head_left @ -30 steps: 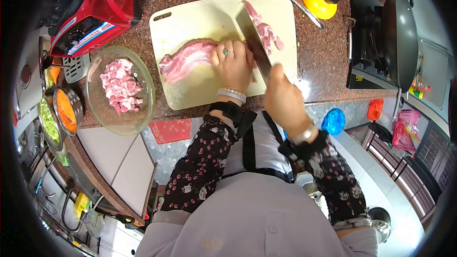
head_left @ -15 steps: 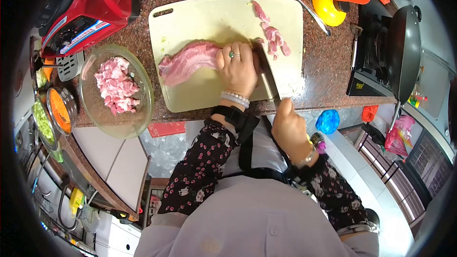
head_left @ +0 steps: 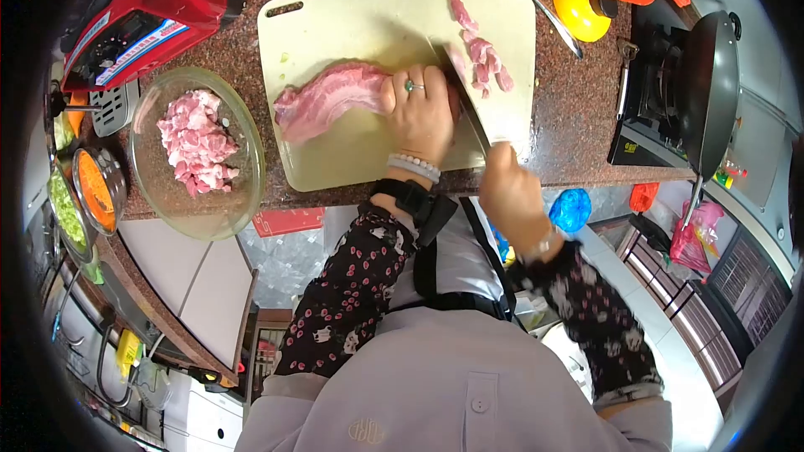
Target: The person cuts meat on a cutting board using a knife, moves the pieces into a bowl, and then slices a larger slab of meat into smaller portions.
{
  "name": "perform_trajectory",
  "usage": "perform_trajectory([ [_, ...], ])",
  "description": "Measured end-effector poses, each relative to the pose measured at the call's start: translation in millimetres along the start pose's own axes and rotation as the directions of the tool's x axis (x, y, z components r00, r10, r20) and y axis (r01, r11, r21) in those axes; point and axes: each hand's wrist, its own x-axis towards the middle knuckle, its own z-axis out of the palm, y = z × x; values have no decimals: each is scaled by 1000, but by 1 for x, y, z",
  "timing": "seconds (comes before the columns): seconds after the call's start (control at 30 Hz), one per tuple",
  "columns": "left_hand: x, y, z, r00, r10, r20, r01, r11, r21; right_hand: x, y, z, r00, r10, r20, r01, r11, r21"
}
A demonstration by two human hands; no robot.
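Observation:
A long piece of raw meat [head_left: 331,101] lies across the pale cutting board [head_left: 352,25]. My left hand [head_left: 421,115] is closed over the meat's right end, fingers bent and pressing it down. In my right hand [head_left: 512,199] is the handle of a kitchen knife [head_left: 471,103], gripped in a fist. The blade stands on edge just right of my left fingers, its tip pointing away from me. Several cut meat strips [head_left: 483,57] lie on the board to the right of the blade. My left hand hides the meat's cut end.
A glass dish [head_left: 253,176] of cut meat stands left of the board. Bowls of shredded orange [head_left: 98,192] and green vegetables [head_left: 65,209] sit farther left. A red appliance [head_left: 159,17], a metal ladle [head_left: 536,0], a yellow object [head_left: 578,8] and a wok [head_left: 710,96] surround the board.
My right hand and the knife have moved slightly away from me, the blade now reaching farther up the board. My left hand stays on the meat. The whole view has shifted slightly.

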Motion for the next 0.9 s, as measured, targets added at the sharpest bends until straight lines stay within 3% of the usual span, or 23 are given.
perform_trajectory([
  [0.1, 1, 1, -13, 995, -25, 95, 29, 999, -46, 79, -17, -17, 993, -50, -108, 63, 991, 115],
  [0.17, -1, -2, -11, 1000, 0, 15, 1, 999, -48, 101, -4, -24, 987, -20, -158, 68, 951, 302],
  [0.23, -1, -6, -7, 995, 15, -96, -29, 988, -150, 92, 16, -32, 985, 51, -165, 12, 934, 357],
  [0.37, -5, -14, -7, 992, 23, -122, -70, 916, -395, 43, 8, -53, 980, 154, -128, -90, 910, 404],
  [0.47, -8, -11, -5, 996, 30, -81, -44, 984, -175, 31, -20, -39, 991, 90, -97, -38, 895, 445],
  [0.5, -6, -6, -4, 993, 14, -115, -21, 998, -62, 32, -27, -36, 994, 100, -43, -75, 917, 392],
  [0.6, -5, -2, -8, 997, 27, -66, -23, 998, 53, 12, -27, -29, 984, 176, 31, -174, 908, 382],
  [0.73, 1, -3, -5, 1000, 13, -10, -13, 1000, 24, -40, -18, -26, 966, 202, 164, -247, 908, 338],
  [0.87, 2, -5, -13, 998, 21, 58, -21, 1000, 1, 50, -31, -19, 989, 134, -63, -100, 919, 382],
  [0.9, 4, -6, -16, 997, 20, 77, -19, 1000, -5, 62, -31, -20, 992, 102, -77, -72, 945, 320],
])
